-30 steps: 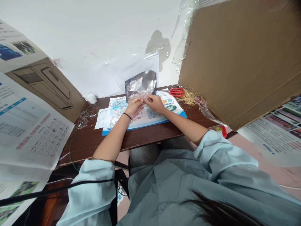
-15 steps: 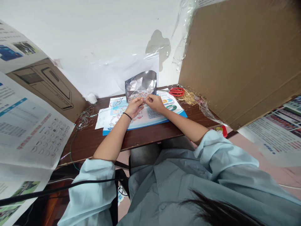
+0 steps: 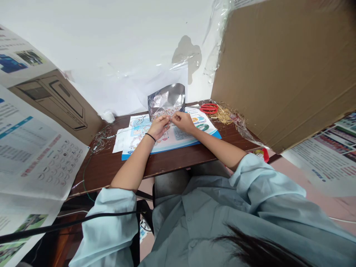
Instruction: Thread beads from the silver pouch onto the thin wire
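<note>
My left hand (image 3: 159, 126) and my right hand (image 3: 182, 121) meet over a printed sheet (image 3: 180, 134), fingertips almost touching. Thumb and fingers of each are pinched together. Whatever they hold is too small to make out. Just behind them a silver foil bag (image 3: 176, 97) stands with its mouth toward me, and many tiny pale and reddish beads (image 3: 167, 111) lie in it. A thin clear line (image 3: 126, 129) with a few white beads runs from the left side of the desk toward my left hand.
Tangled clear line (image 3: 100, 141) lies at the desk's left. Red-handled scissors (image 3: 209, 108) and a heap of thin golden sticks (image 3: 224, 115) are at the right. Cardboard panels (image 3: 278, 66) stand on both sides, and a white wall (image 3: 116, 40) rises behind. A black cable (image 3: 83, 218) crosses at lower left.
</note>
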`<state>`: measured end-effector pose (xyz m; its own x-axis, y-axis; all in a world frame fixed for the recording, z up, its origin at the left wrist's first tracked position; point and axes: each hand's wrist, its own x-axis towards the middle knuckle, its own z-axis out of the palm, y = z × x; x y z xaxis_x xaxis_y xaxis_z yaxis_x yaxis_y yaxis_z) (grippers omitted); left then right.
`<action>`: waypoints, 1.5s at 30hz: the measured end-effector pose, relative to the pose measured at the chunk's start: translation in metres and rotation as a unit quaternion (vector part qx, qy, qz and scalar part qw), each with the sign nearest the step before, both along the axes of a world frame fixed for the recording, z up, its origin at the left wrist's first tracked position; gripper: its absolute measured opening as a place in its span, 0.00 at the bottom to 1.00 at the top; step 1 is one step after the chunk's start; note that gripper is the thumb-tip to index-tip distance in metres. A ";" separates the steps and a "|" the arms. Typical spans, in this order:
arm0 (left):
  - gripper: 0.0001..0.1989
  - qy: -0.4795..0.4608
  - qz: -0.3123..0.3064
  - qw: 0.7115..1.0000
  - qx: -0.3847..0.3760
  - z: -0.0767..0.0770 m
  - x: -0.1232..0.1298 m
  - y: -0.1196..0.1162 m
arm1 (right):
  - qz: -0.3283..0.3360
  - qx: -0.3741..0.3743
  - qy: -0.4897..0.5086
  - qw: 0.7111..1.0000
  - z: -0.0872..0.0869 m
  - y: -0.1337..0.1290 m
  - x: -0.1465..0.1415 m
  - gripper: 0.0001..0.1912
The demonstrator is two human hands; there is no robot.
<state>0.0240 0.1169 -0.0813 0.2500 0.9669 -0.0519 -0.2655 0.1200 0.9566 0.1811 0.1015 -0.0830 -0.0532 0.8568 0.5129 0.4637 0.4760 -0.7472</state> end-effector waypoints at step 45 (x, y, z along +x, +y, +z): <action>0.12 0.005 -0.003 1.000 0.001 0.001 -0.001 -0.001 | 0.006 -0.005 -0.001 1.000 -0.002 0.001 0.000 0.09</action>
